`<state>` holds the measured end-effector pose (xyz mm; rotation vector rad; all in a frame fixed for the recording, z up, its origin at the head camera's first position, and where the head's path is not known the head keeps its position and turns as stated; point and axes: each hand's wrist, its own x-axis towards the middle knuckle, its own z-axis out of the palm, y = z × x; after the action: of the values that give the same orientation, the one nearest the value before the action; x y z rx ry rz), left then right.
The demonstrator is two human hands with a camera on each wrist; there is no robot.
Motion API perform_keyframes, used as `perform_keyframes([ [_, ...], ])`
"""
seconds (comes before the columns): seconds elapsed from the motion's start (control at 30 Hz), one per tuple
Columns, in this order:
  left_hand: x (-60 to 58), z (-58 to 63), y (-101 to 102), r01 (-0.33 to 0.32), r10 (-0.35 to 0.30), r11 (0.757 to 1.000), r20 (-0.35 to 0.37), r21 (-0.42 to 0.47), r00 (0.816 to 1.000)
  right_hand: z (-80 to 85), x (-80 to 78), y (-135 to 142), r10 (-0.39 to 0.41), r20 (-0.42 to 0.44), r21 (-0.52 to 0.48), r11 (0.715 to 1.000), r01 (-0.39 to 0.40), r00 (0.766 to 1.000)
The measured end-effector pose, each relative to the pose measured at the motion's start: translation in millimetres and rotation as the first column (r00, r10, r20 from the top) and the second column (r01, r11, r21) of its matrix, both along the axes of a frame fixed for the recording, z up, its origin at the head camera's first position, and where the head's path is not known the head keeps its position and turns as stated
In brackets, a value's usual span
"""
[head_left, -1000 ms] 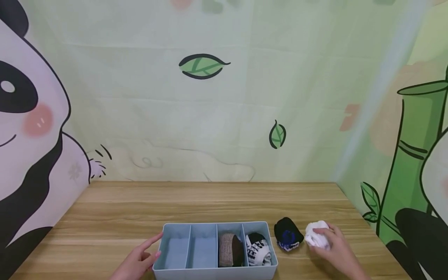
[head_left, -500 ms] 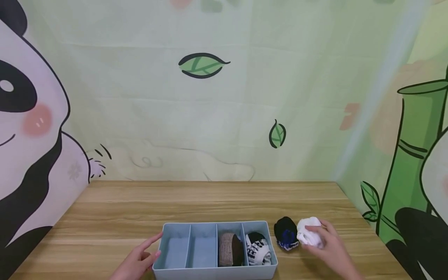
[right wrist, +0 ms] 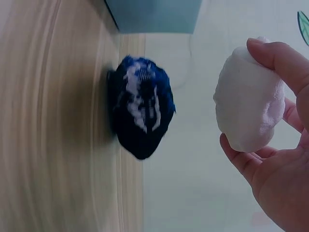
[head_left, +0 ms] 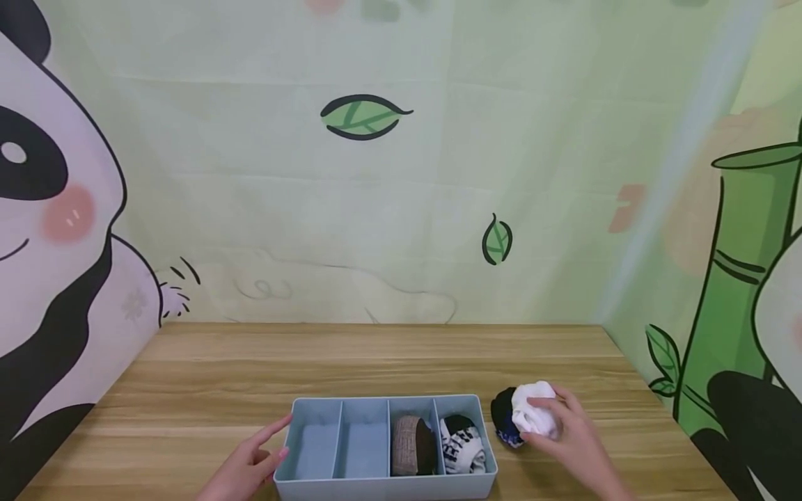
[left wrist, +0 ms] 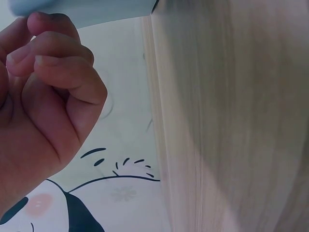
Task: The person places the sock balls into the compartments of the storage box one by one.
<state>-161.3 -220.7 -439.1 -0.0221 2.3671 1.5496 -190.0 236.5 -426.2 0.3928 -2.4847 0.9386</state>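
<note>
My right hand (head_left: 573, 435) holds a rolled-up white sock (right wrist: 248, 99) between thumb and fingers, raised off the table. In the head view it overlaps a balled black sock with blue and white patterning (right wrist: 142, 106), which lies on the table right of the blue-grey divided box (head_left: 385, 488). A brown-and-black rolled sock (head_left: 407, 445) sits in the box's third compartment from the left, and a white-and-black rolled sock (head_left: 462, 449) in the rightmost one. My left hand (head_left: 241, 467) rests index finger and thumb against the box's left end, its other fingers loosely bent.
The two left compartments of the box show their bare floor (head_left: 362, 442). A wooden table (head_left: 376, 358) runs back to a cloth backdrop (head_left: 388, 209) printed with a panda, leaves and bamboo.
My right hand has lifted the white sock and carried it left, so that it now partly covers the black-and-blue sock in the head view. My left hand and the box have stayed put.
</note>
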Motion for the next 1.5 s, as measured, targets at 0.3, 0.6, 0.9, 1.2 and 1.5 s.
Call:
perform_keyframes([
  [0.3, -0.1, 0.1, 1.9, -0.036, 0.037, 0.999, 0.021, -0.028, 0.999, 5.9, 0.9, -15.3, 0.016, 0.045, -0.031, 0.999, -0.015, 0.999],
  [0.6, -0.4, -0.7, 0.6, -0.023, 0.023, 1.000, 0.015, -0.018, 1.000, 5.1, -1.5, -27.5, 0.040, -0.036, -0.030, 0.999, -0.041, 0.999],
  [0.9, -1.6, -1.6, -1.2, 0.014, -0.014, 1.000, -0.005, -0.004, 1.000, 4.3, -7.1, -41.4, 0.079, -0.076, -0.031, 0.996, -0.081, 0.994],
  [1.2, -1.4, -3.2, -4.7, 0.070, -0.070, 0.997, 0.002, 0.043, 0.998, 8.3, -5.8, -54.4, 0.111, -0.006, -0.061, 0.992, -0.111, 0.994],
  [1.5, -4.3, -5.2, -6.6, 0.069, -0.072, 0.994, 0.028, 0.090, 0.997, 8.6, -7.2, -65.4, 0.145, 0.032, -0.115, 0.983, -0.140, 0.989],
])
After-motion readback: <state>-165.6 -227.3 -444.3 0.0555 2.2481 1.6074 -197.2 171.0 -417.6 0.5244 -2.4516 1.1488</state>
